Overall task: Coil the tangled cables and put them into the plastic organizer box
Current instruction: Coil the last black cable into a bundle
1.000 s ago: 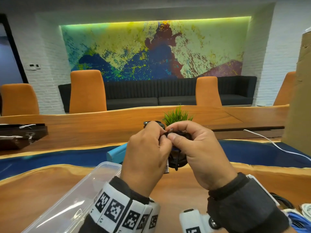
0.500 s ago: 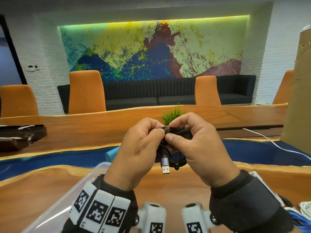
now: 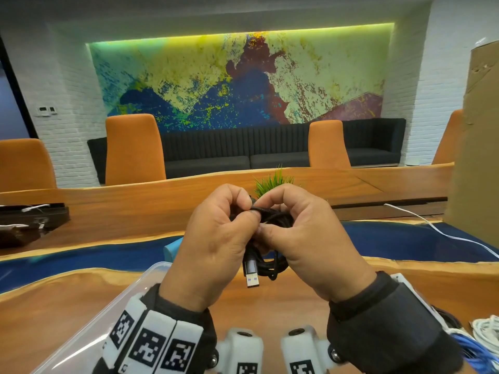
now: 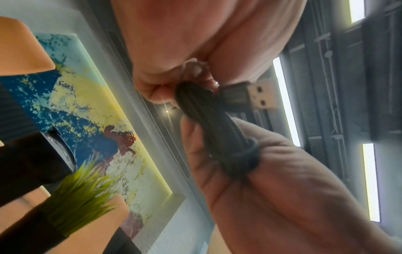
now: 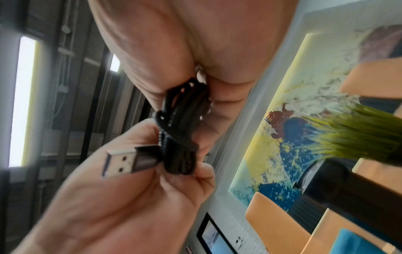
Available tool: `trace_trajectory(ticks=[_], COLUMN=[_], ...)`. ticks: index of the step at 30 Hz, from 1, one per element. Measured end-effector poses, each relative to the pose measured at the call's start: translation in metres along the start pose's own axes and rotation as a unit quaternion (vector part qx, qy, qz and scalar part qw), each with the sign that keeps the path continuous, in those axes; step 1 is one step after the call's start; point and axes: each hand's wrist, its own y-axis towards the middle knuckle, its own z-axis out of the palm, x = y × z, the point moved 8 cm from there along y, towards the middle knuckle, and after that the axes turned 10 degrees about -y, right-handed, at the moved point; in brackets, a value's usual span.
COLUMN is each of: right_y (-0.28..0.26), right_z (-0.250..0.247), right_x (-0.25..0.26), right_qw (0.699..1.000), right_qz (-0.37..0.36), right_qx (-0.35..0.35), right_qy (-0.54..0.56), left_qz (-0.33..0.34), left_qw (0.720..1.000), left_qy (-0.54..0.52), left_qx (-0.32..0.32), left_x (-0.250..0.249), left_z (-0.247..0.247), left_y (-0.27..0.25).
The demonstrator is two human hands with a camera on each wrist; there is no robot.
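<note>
Wooden table (image 3: 270, 306) with blue inlay, orange chairs and mural behind. Left hand (image 3: 216, 244) and right hand (image 3: 305, 238), fingers curled, together pinch a coiled black cable (image 3: 272, 263) above the table; its USB plug (image 3: 251, 273) hangs down. Clear plastic box (image 3: 89, 333) lies lower left. No writing legible.

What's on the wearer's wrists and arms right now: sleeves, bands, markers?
Both hands are bare. Dark sleeves cover both forearms. A white segmented band with black square markers wraps the left wrist. Two white camera mounts carrying similar markers sit below the wrists.
</note>
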Motion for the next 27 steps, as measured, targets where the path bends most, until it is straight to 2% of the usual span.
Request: trace_trajectory(ticks=[4, 6, 8, 11, 13, 15, 19, 24, 27], right_y=[0.001, 0.002, 0.002, 0.001, 0.001, 0.002, 0.003, 0.004, 0.003], right_z=[-0.005, -0.010, -0.013, -0.014, -0.014, -0.012, -0.010, -0.015, -0.016], right_x=[-0.007, -0.010, -0.011, -0.009, -0.009, -0.008, -0.015, -0.014, -0.017], right_qw=[0.996, 0.993, 0.995, 0.996, 0.995, 0.995, 0.982, 0.992, 0.986], right_qz=[0.045, 0.055, 0.044, 0.021, 0.016, 0.025, 0.085, 0.066, 0.088], right_qx=[-0.007, -0.025, -0.046, -0.078, -0.082, -0.064, -0.013, 0.001, 0.021], right_qy=[0.082, 0.104, 0.078, 0.047, 0.051, 0.068, 0.170, 0.109, 0.139], left_qz=[0.056, 0.060, 0.029, -0.063, -0.079, -0.045, 0.048, 0.081, 0.093], left_qw=[0.994, 0.991, 0.993, 0.993, 0.994, 0.997, 0.983, 0.963, 0.960], left_qy=[0.094, 0.118, 0.116, 0.083, 0.037, 0.039, 0.175, 0.252, 0.258], left_qx=[0.017, 0.011, 0.008, 0.049, 0.058, 0.042, 0.018, 0.040, 0.062], left_x=[-0.012, -0.012, -0.006, 0.012, 0.015, 0.012, 0.004, -0.003, -0.007], left_z=[-0.008, -0.015, -0.018, -0.006, -0.001, -0.004, -0.008, -0.001, 0.001], left_y=[0.002, 0.004, 0.005, 0.002, 0.001, 0.003, 0.004, 0.001, 0.000])
